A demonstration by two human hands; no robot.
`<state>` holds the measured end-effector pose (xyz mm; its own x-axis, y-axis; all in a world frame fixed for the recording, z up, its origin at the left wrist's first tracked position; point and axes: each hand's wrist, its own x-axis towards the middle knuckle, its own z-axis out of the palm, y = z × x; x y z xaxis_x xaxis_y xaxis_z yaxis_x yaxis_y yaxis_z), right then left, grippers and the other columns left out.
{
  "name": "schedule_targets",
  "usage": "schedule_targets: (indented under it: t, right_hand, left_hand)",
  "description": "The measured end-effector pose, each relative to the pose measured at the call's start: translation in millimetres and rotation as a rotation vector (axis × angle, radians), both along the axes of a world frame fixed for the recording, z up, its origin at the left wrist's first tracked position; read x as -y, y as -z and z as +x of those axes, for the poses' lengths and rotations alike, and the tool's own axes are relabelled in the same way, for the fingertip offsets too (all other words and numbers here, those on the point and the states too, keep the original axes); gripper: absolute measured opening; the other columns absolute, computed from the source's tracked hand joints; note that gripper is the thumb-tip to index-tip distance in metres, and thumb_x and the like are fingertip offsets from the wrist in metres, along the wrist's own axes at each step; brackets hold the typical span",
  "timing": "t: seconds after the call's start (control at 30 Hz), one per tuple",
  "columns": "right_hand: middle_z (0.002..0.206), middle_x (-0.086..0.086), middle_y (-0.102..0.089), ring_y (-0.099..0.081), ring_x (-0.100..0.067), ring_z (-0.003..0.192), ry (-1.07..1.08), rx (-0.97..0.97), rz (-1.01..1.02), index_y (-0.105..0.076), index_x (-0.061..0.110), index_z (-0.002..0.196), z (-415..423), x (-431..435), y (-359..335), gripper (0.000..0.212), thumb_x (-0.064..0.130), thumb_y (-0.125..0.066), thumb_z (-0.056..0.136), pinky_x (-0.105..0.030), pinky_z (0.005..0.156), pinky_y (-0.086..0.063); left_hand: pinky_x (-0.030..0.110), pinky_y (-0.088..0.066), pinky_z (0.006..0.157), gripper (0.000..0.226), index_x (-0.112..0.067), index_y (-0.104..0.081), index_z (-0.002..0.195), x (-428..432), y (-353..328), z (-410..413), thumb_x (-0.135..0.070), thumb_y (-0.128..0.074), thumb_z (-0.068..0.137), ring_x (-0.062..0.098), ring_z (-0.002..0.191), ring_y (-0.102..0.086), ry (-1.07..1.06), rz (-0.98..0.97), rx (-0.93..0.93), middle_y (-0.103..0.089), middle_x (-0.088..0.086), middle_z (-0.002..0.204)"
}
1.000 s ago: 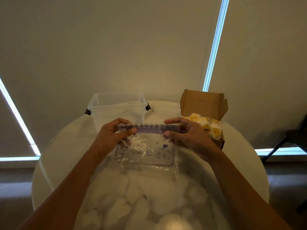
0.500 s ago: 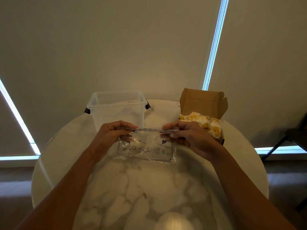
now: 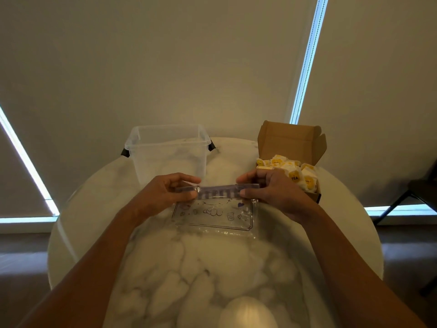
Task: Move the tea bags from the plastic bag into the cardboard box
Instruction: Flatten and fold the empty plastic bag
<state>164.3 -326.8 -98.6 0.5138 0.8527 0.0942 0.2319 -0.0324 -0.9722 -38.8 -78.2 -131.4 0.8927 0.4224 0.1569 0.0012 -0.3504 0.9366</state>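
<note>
A clear tub (image 3: 168,157) stands at the far left edge of the table (image 3: 189,268). The left hand (image 3: 165,192) and right hand (image 3: 272,192) each pinch an end of the plastic bag (image 3: 212,216) by its striped top strip, edge-on a moment ago, now facing up. The bag looks empty, though glare blurs it. Tea bags (image 3: 295,171) fill the cardboard box (image 3: 290,140) at the far right edge, partly hidden by knuckles. The moving seems done.

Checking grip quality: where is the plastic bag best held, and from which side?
By the zip strip atop the plastic bag, pinched at both ends from the sides, as the left hand and right hand do. The strip looks stiff; the film below is limp.
</note>
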Motion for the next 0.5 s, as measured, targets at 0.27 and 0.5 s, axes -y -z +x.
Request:
schedule_targets:
  t: [0.27, 0.5]
  right_hand:
    - [0.105, 0.001, -0.081, -0.078, -0.016, 0.098, -0.054, 0.134, -0.084, -0.074, 0.017, 0.118, -7, 0, -1, 0.035, 0.008, -0.086, 0.086, -0.024, 0.074, -0.062]
    - [0.1, -0.011, -0.081, -0.08, -0.029, 0.091, -0.007, 0.064, 0.02, -0.072, 0.001, 0.112, -4, -1, 1, 0.02, 0.004, -0.078, 0.092, -0.032, 0.078, -0.066]
  left_hand:
    - [0.033, -0.069, 0.08, 0.013, -0.01, -0.08, 0.111, 3, -2, -1, -0.005, -0.079, 0.098, 0.029, 0.091, -0.082, -0.101, 0.097, 0.041, -0.083, 0.01, 0.101]
    - [0.036, -0.069, 0.084, 0.039, -0.018, -0.072, 0.13, 14, -13, -4, -0.026, -0.082, 0.093, 0.035, 0.089, -0.084, -0.078, -0.061, 0.057, -0.085, 0.005, 0.113]
